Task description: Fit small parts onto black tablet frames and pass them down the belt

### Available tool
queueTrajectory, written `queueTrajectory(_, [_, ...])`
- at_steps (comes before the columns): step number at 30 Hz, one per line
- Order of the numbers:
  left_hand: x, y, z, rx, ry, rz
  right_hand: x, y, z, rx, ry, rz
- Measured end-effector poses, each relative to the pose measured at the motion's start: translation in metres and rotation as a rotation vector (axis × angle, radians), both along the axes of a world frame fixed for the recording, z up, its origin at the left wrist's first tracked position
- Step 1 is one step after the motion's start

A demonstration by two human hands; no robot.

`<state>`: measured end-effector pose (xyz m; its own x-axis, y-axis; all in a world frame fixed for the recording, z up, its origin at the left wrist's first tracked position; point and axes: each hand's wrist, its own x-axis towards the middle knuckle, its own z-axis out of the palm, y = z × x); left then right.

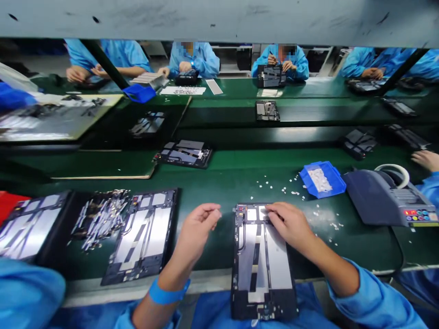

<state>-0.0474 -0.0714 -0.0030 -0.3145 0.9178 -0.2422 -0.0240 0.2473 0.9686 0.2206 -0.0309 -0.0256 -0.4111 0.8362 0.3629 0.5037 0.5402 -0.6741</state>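
An opened tablet (279,260), with its silvery battery panels and ribbon cables exposed, lies in front of me and overhangs the table's near edge. My right hand (291,224) is at its upper right corner, fingertips pinched together over a pale square patch; what they hold, if anything, is hidden. To the left of the tablet, my left hand (199,226) is raised, thumb and fingers pressed together. Anything between those fingertips is too small to make out. A blue band (168,292) circles the left wrist.
Small white pieces (284,189) are scattered near a blue bin (338,183). A grey machine (373,196) with coloured buttons stands at right. Left are a second opened tablet (154,228) and a strip pile (103,217). Co-workers in blue sit opposite; a metal beam (219,20) crosses overhead.
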Motion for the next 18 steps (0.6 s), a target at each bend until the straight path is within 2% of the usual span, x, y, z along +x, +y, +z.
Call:
queueTrajectory(4, [-0.005,0.013,0.001,-0.058,0.136,-0.172,-0.005,0.021,-0.004,0.232,-0.242,0.187])
queueTrajectory(8, [0.002,0.023,0.007,-0.045,0.251,-0.318,-0.017,0.030,-0.005,0.275,-0.435,0.221])
queueTrajectory(13, [0.002,0.033,0.014,-0.049,0.369,-0.530,-0.017,0.034,-0.003,0.322,-0.566,0.298])
queueTrajectory(18, [0.009,0.047,0.012,0.047,0.572,-0.626,-0.015,0.038,0.001,0.388,-0.645,0.356])
